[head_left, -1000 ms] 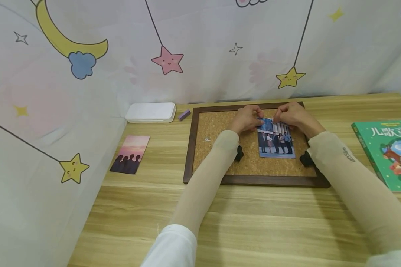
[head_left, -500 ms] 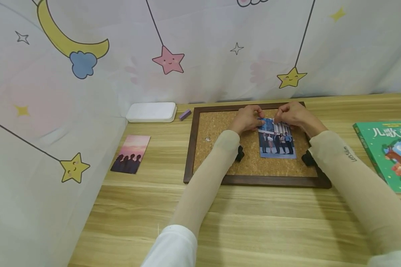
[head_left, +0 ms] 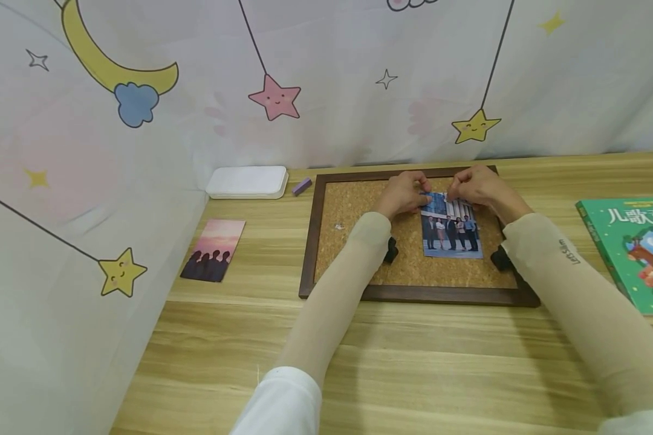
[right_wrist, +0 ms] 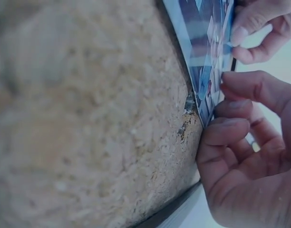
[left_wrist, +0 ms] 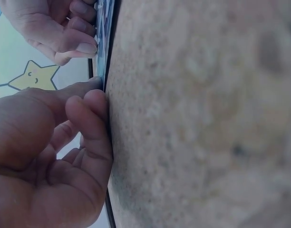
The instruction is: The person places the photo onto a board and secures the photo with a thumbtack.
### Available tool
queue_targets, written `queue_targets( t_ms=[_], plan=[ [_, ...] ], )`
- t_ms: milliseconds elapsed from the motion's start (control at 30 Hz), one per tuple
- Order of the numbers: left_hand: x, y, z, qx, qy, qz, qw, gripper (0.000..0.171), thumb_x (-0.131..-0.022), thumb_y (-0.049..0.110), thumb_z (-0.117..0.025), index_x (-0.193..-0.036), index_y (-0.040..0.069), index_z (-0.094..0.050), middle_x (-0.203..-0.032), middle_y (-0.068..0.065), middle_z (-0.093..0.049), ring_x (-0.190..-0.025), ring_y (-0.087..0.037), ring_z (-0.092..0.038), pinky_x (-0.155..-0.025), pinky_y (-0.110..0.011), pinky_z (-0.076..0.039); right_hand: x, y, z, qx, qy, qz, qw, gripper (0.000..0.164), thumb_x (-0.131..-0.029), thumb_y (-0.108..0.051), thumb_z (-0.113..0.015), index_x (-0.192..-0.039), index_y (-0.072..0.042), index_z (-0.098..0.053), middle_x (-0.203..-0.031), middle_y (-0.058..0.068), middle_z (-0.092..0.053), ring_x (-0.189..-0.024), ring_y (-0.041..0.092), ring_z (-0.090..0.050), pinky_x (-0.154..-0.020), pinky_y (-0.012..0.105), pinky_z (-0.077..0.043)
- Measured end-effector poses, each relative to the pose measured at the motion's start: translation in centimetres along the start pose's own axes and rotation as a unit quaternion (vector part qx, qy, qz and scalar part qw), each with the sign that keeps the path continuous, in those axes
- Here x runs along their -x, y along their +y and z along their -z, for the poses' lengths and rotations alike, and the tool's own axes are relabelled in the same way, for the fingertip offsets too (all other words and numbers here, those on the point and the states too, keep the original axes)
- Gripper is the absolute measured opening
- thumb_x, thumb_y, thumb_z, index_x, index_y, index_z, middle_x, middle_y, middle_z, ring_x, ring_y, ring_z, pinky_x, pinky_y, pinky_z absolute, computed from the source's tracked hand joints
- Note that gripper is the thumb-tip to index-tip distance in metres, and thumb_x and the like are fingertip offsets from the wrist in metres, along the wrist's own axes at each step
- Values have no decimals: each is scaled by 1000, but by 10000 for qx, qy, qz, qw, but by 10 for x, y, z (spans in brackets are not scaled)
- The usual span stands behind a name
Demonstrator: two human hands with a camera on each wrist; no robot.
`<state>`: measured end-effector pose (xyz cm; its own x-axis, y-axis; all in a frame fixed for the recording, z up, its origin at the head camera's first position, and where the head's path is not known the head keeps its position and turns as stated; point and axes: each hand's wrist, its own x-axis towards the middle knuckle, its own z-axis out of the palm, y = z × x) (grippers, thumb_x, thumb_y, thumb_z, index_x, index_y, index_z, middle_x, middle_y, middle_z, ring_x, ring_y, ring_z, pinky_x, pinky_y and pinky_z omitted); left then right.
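Observation:
A group photo (head_left: 450,232) of several people in front of a building lies over the right half of a cork board (head_left: 345,202) with a dark wooden frame. My left hand (head_left: 401,192) pinches the photo at its upper left corner. My right hand (head_left: 477,184) pinches the top edge toward the upper right. In the right wrist view, thumb and bent fingers of the right hand (right_wrist: 255,156) meet at the photo's (right_wrist: 202,42) edge, close against the cork. The left wrist view has the left hand (left_wrist: 50,161) with curled fingers touching the board beside the photo (left_wrist: 103,33).
Left of the board lies another photo (head_left: 213,251) with silhouettes under a pink sky. A white case (head_left: 246,182) and a small purple block (head_left: 302,186) are at the back, near the patterned curtain (head_left: 337,72). A green book (head_left: 631,254) rests at the right.

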<state>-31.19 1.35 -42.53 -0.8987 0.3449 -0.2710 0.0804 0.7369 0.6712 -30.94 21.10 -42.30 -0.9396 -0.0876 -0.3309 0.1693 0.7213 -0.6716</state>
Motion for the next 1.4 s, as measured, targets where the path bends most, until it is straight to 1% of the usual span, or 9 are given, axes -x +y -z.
queue_targets(
  t_ms=[400,633,800,867,967,1067,1133,1267,1400],
  plan=[
    [2,1,-2,25,99,72,9999,13,-103,21,-74,-113,17,-67,-106,-3,-69,-69,-10,-60,-63,-20,-47,-5,0,1,185,-55,-108,9998,19,-94,-18,-74,-76,-14,-74,-82,0,-58,-69,19,-50,-60,32,-42],
    [6,2,0,-390,105,-45,9992,18,-104,21,-71,-120,16,-67,-112,-4,-72,-76,-12,-62,-72,-23,-48,0,3,1,-149,-115,68,9998,21,-96,-21,-75,-76,-15,-73,-78,-4,-53,-72,19,-50,-60,32,-41],
    [15,-2,7,-311,-121,-247,9991,27,-105,22,-68,-131,14,-67,-117,-7,-74,-77,-13,-64,-78,-27,-50,4,6,0,-304,-78,149,9994,21,-96,-20,-76,-77,-15,-71,-72,-7,-54,-68,16,-51,-57,31,-41],
    [20,-4,14,-173,-200,-356,9990,31,-106,22,-67,-136,14,-65,-107,-7,-72,-76,-14,-62,-77,-28,-50,5,7,0,-329,-40,168,9993,16,-98,-21,-76,-84,-12,-73,-73,-7,-57,-65,16,-51,-56,31,-42],
    [33,-12,29,-53,-89,-682,9976,33,-108,23,-65,-139,13,-64,-93,-2,-63,-78,-15,-56,-76,-30,-45,6,9,3,-391,-61,197,9990,17,-101,-22,-73,-104,-6,-74,-76,-5,-59,-65,15,-51,-55,31,-43],
    [48,-23,49,42,227,-1069,9940,32,-108,23,-64,-137,11,-66,-96,-5,-63,-83,-19,-56,-76,-30,-44,7,12,9,-495,-182,237,9983,30,-104,-26,-69,-123,-3,-69,-79,-5,-59,-66,14,-52,-56,30,-44],
    [60,-30,64,149,429,-1185,9919,31,-107,23,-65,-135,11,-68,-106,-8,-67,-88,-21,-58,-76,-30,-46,10,16,14,-580,-273,281,9976,38,-106,-29,-67,-132,-2,-64,-79,-6,-59,-68,13,-52,-57,30,-45],
    [82,-50,93,341,789,-1067,9906,30,-105,26,-69,-133,15,-67,-115,-12,-73,-94,-21,-65,-76,-30,-50,16,21,19,-661,-387,398,9963,45,-109,-33,-63,-141,-2,-59,-75,-8,-58,-66,12,-51,-58,31,-44],
    [107,-83,117,444,1182,-884,9881,33,-104,26,-70,-133,12,-66,-117,-16,-74,-101,-27,-69,-84,-36,-54,26,25,20,-538,-429,553,9961,43,-111,-30,-59,-142,-1,-59,-76,-5,-59,-66,14,-51,-60,33,-45]
  ],
)
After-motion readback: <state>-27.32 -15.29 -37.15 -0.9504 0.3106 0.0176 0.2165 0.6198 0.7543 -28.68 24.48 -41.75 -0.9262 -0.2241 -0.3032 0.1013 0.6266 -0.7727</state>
